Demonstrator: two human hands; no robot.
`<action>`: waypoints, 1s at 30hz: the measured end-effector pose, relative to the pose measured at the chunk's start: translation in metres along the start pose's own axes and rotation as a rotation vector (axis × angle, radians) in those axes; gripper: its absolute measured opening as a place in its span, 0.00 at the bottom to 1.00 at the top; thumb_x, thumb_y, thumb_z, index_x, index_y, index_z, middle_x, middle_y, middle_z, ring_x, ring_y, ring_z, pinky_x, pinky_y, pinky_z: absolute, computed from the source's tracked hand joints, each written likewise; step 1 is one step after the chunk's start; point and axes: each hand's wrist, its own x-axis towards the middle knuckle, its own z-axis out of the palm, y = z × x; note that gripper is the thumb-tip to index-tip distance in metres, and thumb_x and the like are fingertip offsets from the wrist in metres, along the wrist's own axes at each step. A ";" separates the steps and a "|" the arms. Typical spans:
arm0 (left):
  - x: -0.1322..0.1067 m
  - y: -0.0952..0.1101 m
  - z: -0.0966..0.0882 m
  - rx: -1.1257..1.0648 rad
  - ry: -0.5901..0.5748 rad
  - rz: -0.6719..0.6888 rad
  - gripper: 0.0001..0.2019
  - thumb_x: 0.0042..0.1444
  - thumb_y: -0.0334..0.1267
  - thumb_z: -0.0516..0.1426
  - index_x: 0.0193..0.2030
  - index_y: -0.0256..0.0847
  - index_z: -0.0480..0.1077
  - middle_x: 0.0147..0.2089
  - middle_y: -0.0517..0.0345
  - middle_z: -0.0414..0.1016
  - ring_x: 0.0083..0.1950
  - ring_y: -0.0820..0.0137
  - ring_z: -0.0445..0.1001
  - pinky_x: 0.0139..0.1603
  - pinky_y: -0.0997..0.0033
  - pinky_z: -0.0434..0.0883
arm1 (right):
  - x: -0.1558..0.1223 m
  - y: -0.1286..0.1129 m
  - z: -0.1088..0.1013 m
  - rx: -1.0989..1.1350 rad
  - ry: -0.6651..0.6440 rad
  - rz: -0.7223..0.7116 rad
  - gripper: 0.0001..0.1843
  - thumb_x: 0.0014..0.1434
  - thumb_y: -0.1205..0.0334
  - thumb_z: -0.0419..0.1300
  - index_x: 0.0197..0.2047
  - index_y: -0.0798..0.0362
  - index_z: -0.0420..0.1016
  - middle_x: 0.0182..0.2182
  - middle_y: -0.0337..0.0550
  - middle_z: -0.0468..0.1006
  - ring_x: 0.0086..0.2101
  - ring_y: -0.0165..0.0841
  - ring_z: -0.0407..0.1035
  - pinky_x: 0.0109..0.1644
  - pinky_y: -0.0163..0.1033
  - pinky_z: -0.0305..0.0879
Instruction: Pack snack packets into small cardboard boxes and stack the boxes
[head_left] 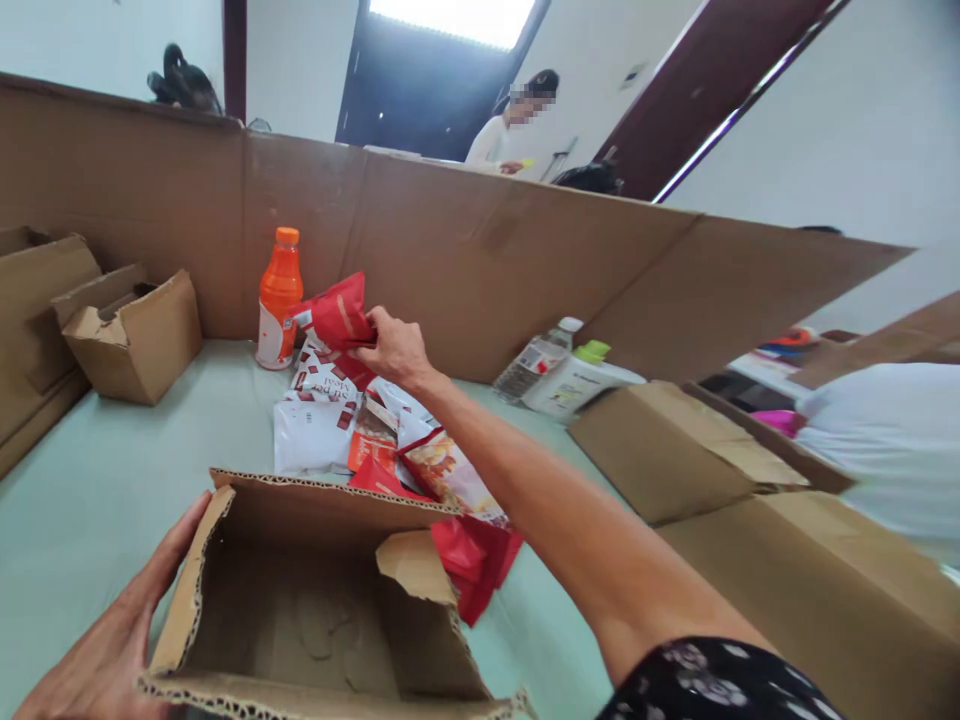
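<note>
My right hand [401, 348] reaches out past the pile and pinches a red snack packet [336, 312], raised at its far end beside the orange bottle [280, 300]. Below lie several packets: a white and red one with printed lettering [324, 382], a plain white one [309, 437], a picture-printed one [450, 470] and red ones [480, 560]. Close to me stands an open cardboard box [292, 590] with torn edges and nothing inside. My left hand [124, 620] grips its left wall; some of the fingers are hidden.
Cardboard walls [465, 250] border the pale green surface [225, 420]. Small cartons [154, 340] stand at left, larger ones [690, 450] at right. A clear bottle [536, 360] and a white bottle with a green cap [574, 385] lean at the back. Beyond are a person [495, 140] and a white sleeve [885, 430].
</note>
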 end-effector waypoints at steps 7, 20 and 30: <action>0.000 -0.007 0.006 -0.001 0.043 0.001 0.54 0.58 0.67 0.61 0.82 0.59 0.37 0.83 0.52 0.46 0.78 0.42 0.58 0.71 0.42 0.66 | -0.081 0.018 -0.048 -0.247 0.304 -0.084 0.22 0.64 0.59 0.61 0.59 0.56 0.72 0.50 0.58 0.80 0.50 0.52 0.69 0.54 0.52 0.55; 0.003 0.008 0.015 -0.040 0.154 -0.113 0.55 0.52 0.73 0.60 0.81 0.60 0.41 0.84 0.54 0.48 0.79 0.37 0.55 0.76 0.37 0.61 | -0.195 0.039 0.020 -0.347 -0.079 -0.201 0.19 0.65 0.73 0.55 0.55 0.54 0.79 0.45 0.55 0.82 0.45 0.46 0.70 0.48 0.47 0.56; 0.002 -0.029 0.011 0.051 0.159 -0.014 0.55 0.53 0.71 0.59 0.82 0.60 0.38 0.83 0.55 0.49 0.74 0.37 0.66 0.69 0.40 0.73 | -0.206 0.041 -0.001 -0.182 -0.018 -0.115 0.18 0.66 0.72 0.54 0.53 0.52 0.80 0.43 0.54 0.82 0.45 0.46 0.73 0.55 0.48 0.58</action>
